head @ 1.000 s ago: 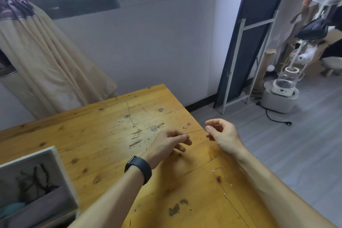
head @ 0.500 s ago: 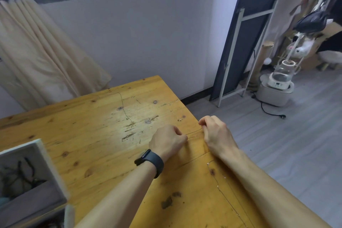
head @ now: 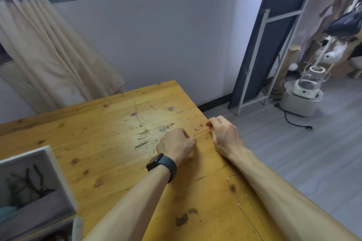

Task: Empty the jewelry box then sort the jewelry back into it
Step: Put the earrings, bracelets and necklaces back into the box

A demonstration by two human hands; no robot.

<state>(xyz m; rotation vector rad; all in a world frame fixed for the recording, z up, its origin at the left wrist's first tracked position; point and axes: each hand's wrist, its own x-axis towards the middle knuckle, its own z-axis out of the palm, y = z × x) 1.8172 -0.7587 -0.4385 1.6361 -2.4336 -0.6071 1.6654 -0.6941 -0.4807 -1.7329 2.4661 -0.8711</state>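
Now closer together: left hand (head: 176, 146), right hand (head: 225, 136) fingers (head: 210, 123) clenched tighter, pinching chain (head: 204, 136).

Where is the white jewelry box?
In the head view, the white open jewelry box sits at the lower left, on the near left part of the yellow wooden table, well left of the left hand.

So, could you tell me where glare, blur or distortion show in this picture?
Head view: a pale glare patch lies on the table beside the left hand; the jewelry box at lower left looks soft; the wide lens slants the wall corner.
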